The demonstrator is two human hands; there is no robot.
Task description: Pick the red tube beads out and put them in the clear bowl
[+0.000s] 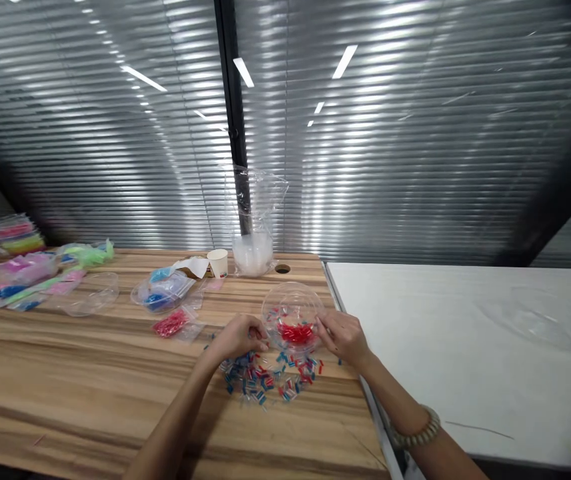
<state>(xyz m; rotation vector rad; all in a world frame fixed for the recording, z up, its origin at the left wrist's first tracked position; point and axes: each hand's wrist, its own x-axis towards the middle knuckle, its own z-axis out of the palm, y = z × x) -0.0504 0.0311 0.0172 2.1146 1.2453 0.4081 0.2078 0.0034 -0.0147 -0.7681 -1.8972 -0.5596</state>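
Note:
A clear plastic bowl (291,312) with red bead tubes in its bottom stands on the wooden table (90,373). My left hand (241,335) rests just left of the bowl with its fingers curled at the rim; whether it pinches a bead is too small to tell. My right hand (343,335) touches the bowl's right side. In front of the bowl lies a loose pile of red, blue and clear bead tubes (270,380).
A small bag of red beads (171,323) and a bag of blue beads (161,292) lie to the left. An empty clear bowl (90,293), a paper cup (218,263), a bagged stack of bowls (253,250), coloured bead bags (20,277). A white table (465,347) adjoins on the right.

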